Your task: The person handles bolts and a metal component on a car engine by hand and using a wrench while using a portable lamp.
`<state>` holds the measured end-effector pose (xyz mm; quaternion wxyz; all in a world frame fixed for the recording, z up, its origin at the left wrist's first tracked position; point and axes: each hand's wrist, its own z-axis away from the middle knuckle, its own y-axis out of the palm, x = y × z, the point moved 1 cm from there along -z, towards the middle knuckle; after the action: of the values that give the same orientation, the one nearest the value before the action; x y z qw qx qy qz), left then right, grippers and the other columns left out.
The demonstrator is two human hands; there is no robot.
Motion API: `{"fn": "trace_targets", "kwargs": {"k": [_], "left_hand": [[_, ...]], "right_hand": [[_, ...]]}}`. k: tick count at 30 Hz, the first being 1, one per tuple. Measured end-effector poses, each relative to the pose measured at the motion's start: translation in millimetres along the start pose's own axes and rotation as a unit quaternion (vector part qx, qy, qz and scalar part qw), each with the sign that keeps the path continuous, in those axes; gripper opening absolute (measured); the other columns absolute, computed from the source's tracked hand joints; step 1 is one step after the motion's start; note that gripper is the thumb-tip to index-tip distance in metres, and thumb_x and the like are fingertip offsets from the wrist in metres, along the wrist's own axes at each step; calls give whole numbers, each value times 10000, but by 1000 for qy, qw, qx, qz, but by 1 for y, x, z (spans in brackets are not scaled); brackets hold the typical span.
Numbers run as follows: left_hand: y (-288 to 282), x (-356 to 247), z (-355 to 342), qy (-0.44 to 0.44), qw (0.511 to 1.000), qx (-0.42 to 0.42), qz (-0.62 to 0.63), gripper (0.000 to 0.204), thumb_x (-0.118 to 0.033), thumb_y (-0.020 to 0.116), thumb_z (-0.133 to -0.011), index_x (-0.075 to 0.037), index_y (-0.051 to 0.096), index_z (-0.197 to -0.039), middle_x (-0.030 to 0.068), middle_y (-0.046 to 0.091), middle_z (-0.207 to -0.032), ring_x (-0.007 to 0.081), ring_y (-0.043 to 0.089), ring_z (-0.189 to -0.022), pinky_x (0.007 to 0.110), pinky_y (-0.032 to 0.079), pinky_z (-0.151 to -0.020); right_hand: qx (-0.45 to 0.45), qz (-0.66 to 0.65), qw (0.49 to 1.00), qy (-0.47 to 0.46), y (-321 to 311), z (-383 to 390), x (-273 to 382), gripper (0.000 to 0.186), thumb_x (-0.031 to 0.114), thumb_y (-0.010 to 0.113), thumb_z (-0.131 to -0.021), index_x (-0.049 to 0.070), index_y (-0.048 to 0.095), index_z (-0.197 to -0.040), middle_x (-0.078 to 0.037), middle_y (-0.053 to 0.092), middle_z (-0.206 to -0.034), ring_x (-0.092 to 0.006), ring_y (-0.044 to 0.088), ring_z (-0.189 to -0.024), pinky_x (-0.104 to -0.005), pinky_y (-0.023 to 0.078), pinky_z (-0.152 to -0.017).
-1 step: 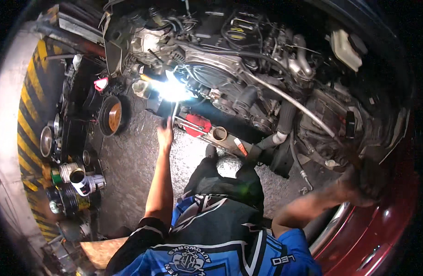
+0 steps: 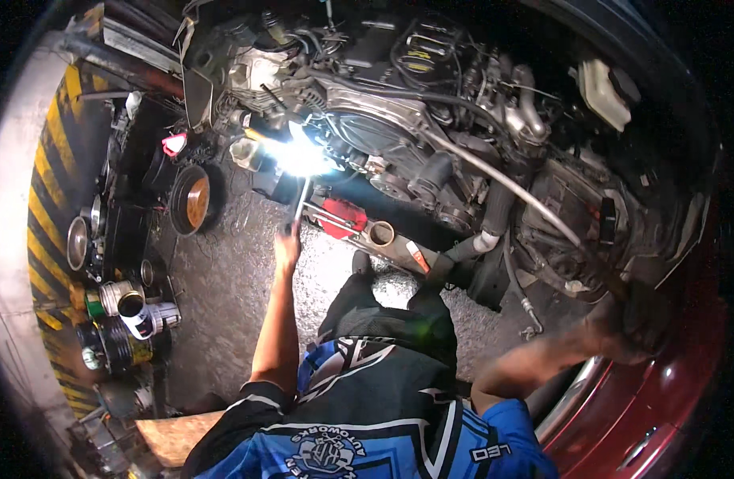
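My left hand [image 2: 288,243] is closed around the near end of a thin metal tool handle [image 2: 304,194]. The handle's far end vanishes in the glare of a bright work light [image 2: 303,156] at the front of the car engine [image 2: 383,104]. Out to the right, my right hand [image 2: 637,323] is closed in shadow at the near end of a long metal bar [image 2: 534,203]. That bar slants across the engine bay toward the middle of the engine. Between my arms, a red cloth [image 2: 343,217] and a brown ring-shaped part [image 2: 380,233] rest on the front crossmember.
An orange-and-white tube [image 2: 417,255] lies on the crossmember. On the left floor stand a round pan [image 2: 189,199] and several cans [image 2: 135,311], beside a yellow-and-black striped wall [image 2: 51,207]. A red car panel [image 2: 646,407] is at my lower right. A loose hose [image 2: 518,283] hangs down.
My left hand is slightly nearer to me, and more of the thin handle shows beyond it. My right hand and the long bar look nearly unchanged.
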<state>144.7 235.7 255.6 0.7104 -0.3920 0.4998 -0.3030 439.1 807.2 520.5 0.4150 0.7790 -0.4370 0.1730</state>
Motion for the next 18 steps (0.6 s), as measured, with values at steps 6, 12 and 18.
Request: {"fn": "trace_targets", "kwargs": {"k": [6,12,18], "left_hand": [[30,243,46,289,837,343,-313,359,-357,501,-957,-63,662,-1086,238,697,-991,376,691,-859,507,548,-730],[15,338,29,57,892,446,-31,299,-334,596,-918,-53,679,-860,187,679,-720,307,625,-567,441,499,-544],[-42,258,-66,53,961,269,-26,397,-363,526,-991,-14,666,-1120,221,703,-1036,321,689,-890,412,536,-784]], "right_hand": [[193,352,846,-352,135,54,79,315,258,555,-935,69,524,-685,-68,565,-642,-233,594,-597,-395,455,-519],[280,3,954,111,233,201,91,305,310,608,-849,54,555,-692,-62,573,-652,-235,558,-563,-372,427,-506],[592,-93,761,249,322,342,80,274,280,671,-778,45,563,-689,-59,516,-615,-261,522,-510,-360,399,-487]]}}
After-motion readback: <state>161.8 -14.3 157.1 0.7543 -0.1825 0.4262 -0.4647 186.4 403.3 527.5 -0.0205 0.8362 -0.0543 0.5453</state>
